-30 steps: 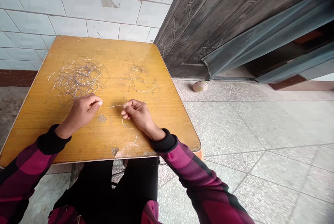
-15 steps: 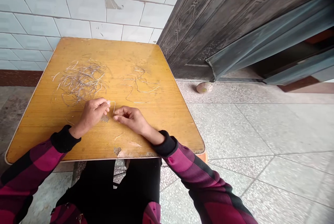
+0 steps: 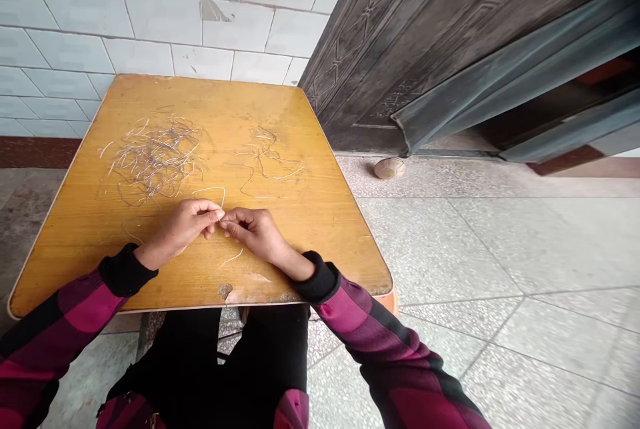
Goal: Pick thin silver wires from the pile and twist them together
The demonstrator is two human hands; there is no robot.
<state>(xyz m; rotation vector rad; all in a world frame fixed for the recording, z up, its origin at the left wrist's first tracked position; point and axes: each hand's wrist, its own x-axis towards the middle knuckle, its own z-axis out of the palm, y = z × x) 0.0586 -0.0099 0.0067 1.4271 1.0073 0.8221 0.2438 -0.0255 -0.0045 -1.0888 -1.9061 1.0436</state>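
Observation:
A thin, pale wire (image 3: 223,193) with a sharp bend rises from between my fingertips, its far part running off to the left above the tabletop. My left hand (image 3: 187,227) pinches it between thumb and forefinger. Right beside that, my right hand (image 3: 256,232) is also closed on the wire, thumb against fingers, and the two sets of fingertips meet. Beyond my left hand lies a tangled heap of wires (image 3: 155,159). A smaller, looser group of wires (image 3: 267,155) is spread farther right. One short wire piece (image 3: 233,258) lies close below my hands.
The yellow wooden table (image 3: 330,242) has chipped patches near its front edge. Behind it stands a white tiled wall (image 3: 150,9). To the right are a dark carved door (image 3: 380,35), a grey-green curtain (image 3: 470,95) and a roundish object (image 3: 389,168) on the floor.
My left hand has slid right and slightly down along the wire, up to my right fingertips. The wire's bent part now stands beyond both hands.

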